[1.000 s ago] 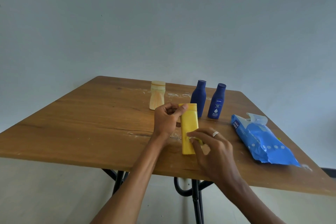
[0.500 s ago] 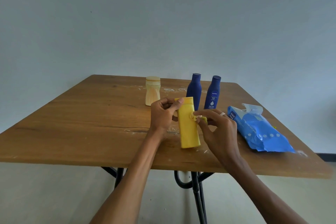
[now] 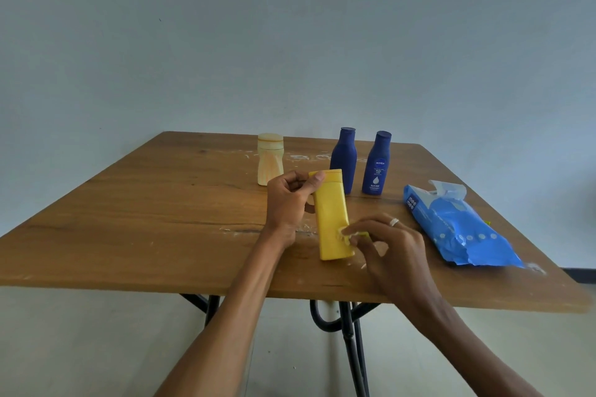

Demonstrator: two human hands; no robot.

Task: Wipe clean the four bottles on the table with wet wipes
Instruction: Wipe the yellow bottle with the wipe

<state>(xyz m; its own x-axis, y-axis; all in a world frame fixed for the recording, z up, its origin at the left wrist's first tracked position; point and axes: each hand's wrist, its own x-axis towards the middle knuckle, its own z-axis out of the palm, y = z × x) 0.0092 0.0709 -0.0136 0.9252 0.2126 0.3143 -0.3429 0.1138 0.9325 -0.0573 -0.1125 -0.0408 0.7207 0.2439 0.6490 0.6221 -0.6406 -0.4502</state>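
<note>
A flat yellow bottle stands near the middle of the wooden table. My left hand grips it at the cap end. My right hand pinches a small wet wipe against the bottle's lower right side. Behind them stand two dark blue bottles, one plain and one with a white label. A pale cream bottle stands further left.
A blue pack of wet wipes lies at the right with its flap open. White smears mark the tabletop near the bottles. The table's front edge is close below my hands, black legs under it.
My right hand has slid with the wipe from the upper part of the yellow bottle down to its lower part. My left hand keeps its hold at the top.
</note>
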